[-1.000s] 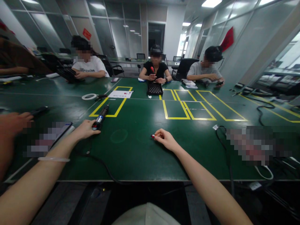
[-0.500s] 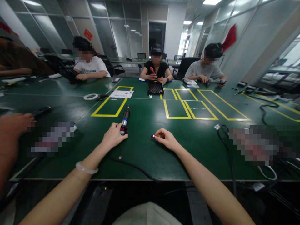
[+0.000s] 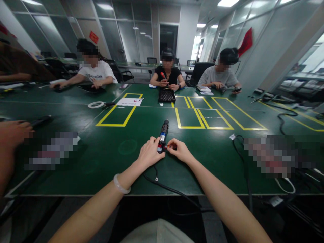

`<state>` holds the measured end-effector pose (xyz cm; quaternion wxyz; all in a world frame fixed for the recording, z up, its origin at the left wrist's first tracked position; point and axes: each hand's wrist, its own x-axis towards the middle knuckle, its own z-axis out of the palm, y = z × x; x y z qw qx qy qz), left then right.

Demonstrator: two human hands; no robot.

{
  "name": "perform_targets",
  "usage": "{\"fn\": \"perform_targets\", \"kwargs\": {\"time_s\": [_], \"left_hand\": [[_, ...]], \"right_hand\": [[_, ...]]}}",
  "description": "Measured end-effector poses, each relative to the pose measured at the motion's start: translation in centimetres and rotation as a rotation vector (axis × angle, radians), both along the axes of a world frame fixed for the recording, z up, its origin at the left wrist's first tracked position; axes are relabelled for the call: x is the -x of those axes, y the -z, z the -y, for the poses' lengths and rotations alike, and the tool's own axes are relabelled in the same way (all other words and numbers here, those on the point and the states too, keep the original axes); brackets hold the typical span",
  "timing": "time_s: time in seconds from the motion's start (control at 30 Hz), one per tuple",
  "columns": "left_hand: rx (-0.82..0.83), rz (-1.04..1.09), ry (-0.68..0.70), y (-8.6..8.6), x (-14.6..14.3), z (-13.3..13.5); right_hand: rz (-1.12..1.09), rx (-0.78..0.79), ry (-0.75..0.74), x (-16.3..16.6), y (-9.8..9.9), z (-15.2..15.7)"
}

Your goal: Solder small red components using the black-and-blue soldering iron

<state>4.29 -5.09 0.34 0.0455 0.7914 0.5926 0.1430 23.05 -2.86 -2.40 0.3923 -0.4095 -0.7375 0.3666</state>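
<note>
My left hand [image 3: 152, 151] is closed around the rear end of an electric screwdriver [image 3: 164, 131], a dark tool with a silver and blue band. The tool points away from me across the green table. A black cable [image 3: 174, 189] with a small ring terminal [image 3: 156, 179] runs out below this hand. My right hand [image 3: 181, 150] pinches a small red and white piece [image 3: 166, 147] between thumb and fingers. It meets the rear of the screwdriver, right beside my left thumb. My fingers partly cover the piece, so its exact kind and fit are hidden.
Yellow tape rectangles [image 3: 191, 127] mark the green table [image 3: 101, 179]. A black tray [image 3: 167, 96] stands before a person opposite. A white cable coil [image 3: 96, 105] and a paper sheet [image 3: 130, 102] lie left. Another person's hand [image 3: 15, 135] is at far left; blurred items lie both sides.
My left hand has moved the screwdriver to the right, up to my right hand. The red and white piece now meets the tool's rear. Across the table, a person has reached out an arm.
</note>
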Motion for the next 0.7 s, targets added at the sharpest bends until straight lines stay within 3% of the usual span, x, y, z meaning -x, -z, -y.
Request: {"fn": "perform_targets", "kwargs": {"time_s": [0.27,0.43,0.7], "left_hand": [[-0.01,0.017,0.007,0.28,0.03,0.04],[-0.039,-0.032,0.02,0.3,-0.24,0.31],[-0.09,-0.129,0.013,0.09,-0.76,0.58]], "right_hand": [[0.093,-0.119,0.028,0.39,0.44,-0.14],[0.056,-0.089,0.01,0.68,0.64,-0.14],[0.087,-0.183,0.039,0.34,0.37,-0.13]]}}
